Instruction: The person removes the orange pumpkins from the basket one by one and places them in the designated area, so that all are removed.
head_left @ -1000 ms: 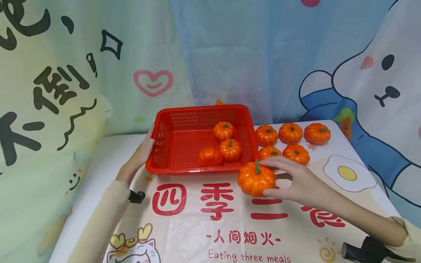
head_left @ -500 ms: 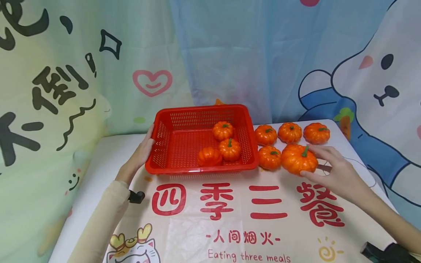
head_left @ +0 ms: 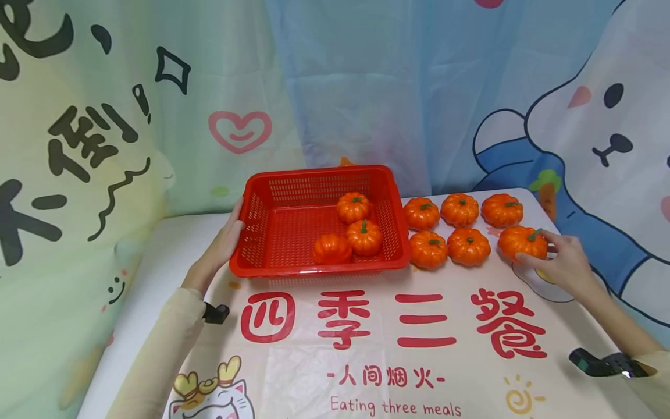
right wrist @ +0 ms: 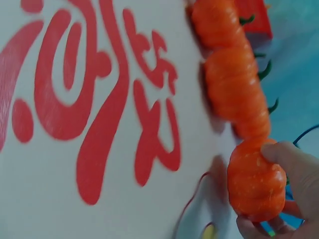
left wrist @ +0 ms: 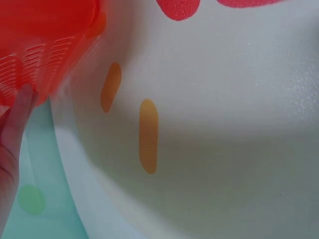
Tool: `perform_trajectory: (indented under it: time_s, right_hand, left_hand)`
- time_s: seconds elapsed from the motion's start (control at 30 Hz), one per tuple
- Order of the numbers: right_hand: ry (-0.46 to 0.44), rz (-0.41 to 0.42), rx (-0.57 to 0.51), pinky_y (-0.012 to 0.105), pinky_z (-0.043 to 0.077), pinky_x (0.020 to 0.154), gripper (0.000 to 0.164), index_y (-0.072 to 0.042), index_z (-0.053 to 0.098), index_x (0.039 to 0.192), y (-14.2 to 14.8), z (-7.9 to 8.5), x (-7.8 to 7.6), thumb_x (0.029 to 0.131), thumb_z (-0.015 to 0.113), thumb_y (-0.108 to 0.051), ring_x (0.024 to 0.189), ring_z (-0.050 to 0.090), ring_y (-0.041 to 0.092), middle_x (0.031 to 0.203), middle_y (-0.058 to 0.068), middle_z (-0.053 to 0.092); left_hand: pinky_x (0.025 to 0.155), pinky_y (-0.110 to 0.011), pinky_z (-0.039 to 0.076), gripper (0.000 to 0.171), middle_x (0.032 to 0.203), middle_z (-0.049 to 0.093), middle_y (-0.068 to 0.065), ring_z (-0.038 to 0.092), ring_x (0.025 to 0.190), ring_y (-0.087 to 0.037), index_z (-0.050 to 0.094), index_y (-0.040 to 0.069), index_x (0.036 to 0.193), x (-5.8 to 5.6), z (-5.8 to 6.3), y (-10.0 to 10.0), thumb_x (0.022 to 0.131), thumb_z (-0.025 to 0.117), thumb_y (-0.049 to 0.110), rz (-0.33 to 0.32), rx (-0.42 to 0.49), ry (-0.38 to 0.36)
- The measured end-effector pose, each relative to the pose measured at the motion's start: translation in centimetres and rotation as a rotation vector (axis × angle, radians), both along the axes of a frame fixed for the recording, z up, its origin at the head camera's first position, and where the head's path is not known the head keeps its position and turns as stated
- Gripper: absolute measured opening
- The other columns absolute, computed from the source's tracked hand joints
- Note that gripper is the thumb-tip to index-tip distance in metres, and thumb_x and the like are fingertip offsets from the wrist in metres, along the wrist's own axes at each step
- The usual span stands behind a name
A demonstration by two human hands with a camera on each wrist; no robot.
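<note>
In the head view my right hand (head_left: 565, 259) pinches a small orange pumpkin (head_left: 520, 242) with a green stem, at the right end of the front row of pumpkins on the table. The right wrist view shows the thumb and fingers on opposite sides of this pumpkin (right wrist: 256, 181). My left hand (head_left: 222, 244) rests against the left wall of a red plastic basket (head_left: 293, 270), fingers straight along it. From the left wrist, a finger lies on the slotted basket wall (left wrist: 37, 64). Inside the basket, three pumpkins (head_left: 364, 237) sit toward the right.
Right of the basket stand three pumpkins (head_left: 459, 210) in a back row and two pumpkins (head_left: 469, 247) in front, beside the held one. A printed cloth (head_left: 314, 361) covers the table. A patterned curtain (head_left: 356, 87) hangs right behind it.
My right hand has carried the pumpkin right, from in front of the basket, past the front row, to that row's right end. My left hand stays at the basket.
</note>
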State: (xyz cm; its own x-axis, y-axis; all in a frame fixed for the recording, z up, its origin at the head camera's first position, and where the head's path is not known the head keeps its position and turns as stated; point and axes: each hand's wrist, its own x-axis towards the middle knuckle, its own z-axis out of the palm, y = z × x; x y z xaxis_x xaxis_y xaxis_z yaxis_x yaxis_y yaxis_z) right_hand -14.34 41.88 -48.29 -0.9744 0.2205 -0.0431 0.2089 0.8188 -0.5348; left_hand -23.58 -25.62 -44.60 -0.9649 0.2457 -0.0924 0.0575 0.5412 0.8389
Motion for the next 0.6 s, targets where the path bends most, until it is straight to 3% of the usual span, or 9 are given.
perform_trajectory:
  time_s: [0.13,0.2,0.4,0.6]
  right_hand:
    - [-0.014,0.003,-0.029,0.057,0.053,0.074,0.092,0.012,0.029,0.143,0.04,-0.72,-0.02,0.085,0.068,-0.047,0.113,0.034,0.053,0.131,0.041,0.026]
    - [-0.019,0.012,-0.036,0.055,0.055,0.073,0.089,0.014,0.028,0.142,-0.08,-0.72,0.08,0.086,0.068,-0.043,0.113,0.035,0.054,0.131,0.041,0.026]
    - [-0.033,0.034,-0.082,0.058,0.054,0.077,0.088,0.013,0.021,0.143,-0.09,-0.69,0.12,0.088,0.066,-0.038,0.114,0.034,0.055,0.134,0.041,0.025]
    - [-0.037,0.046,-0.081,0.056,0.055,0.076,0.086,0.013,0.021,0.142,-0.18,-0.86,-0.19,0.089,0.066,-0.038,0.112,0.035,0.054,0.131,0.041,0.027]
  left_hand:
    - [0.079,-0.035,0.047,0.060,0.148,0.038,-0.019,0.058,0.080,-0.024,-0.005,0.042,0.154,0.05,0.02,0.07,0.101,0.019,0.026,-0.005,0.018,-0.008]
    - [0.078,-0.034,0.048,0.060,0.148,0.038,-0.019,0.058,0.080,-0.024,-0.005,0.042,0.154,0.08,-0.05,0.08,0.101,0.019,0.026,-0.008,0.024,-0.010]
    - [0.084,-0.036,0.045,0.060,0.157,0.027,-0.015,0.056,0.087,-0.027,-0.006,0.039,0.155,0.08,-0.19,-0.01,0.102,0.019,0.026,-0.016,0.017,0.015]
    - [0.087,-0.036,0.044,0.061,0.158,0.026,-0.014,0.055,0.091,-0.029,-0.005,0.036,0.156,0.01,-0.08,-0.10,0.101,0.018,0.026,-0.004,0.014,0.018]
